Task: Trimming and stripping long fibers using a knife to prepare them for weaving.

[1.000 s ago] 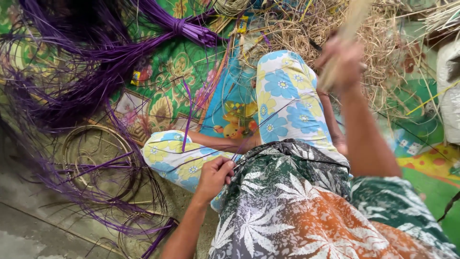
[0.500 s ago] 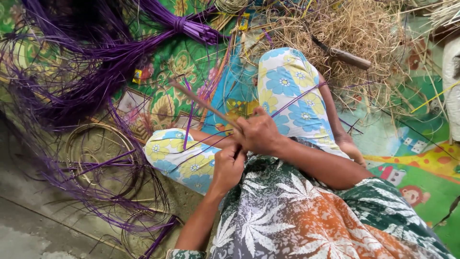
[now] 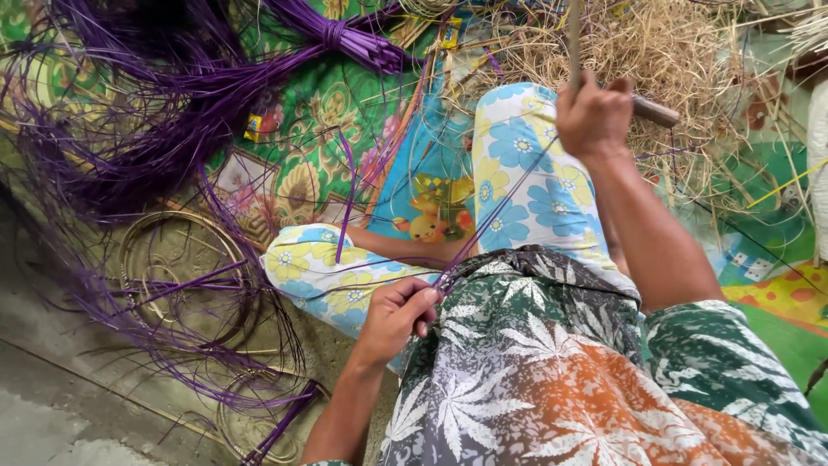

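I sit cross-legged in flowered trousers [image 3: 517,173] on a patterned mat [image 3: 310,164]. My left hand [image 3: 395,318] rests at my lap and pinches the ends of thin purple strips [image 3: 483,229] that run up over my knee. My right hand [image 3: 593,114] is raised above the knee and grips a thin tan stick [image 3: 573,39] that points up and away. A bundle of purple strips [image 3: 172,112], tied at one end, lies spread over the mat at the left.
A heap of dry straw-coloured fibre [image 3: 673,60] lies ahead on the right, with a brown handle [image 3: 655,110] poking out. Coiled rings of cane [image 3: 177,259] sit on the concrete floor at the left, tangled with loose purple strips.
My right hand has swung from my lap back up over the knee, taking the tan stick with it. My left hand has stayed at my lap.
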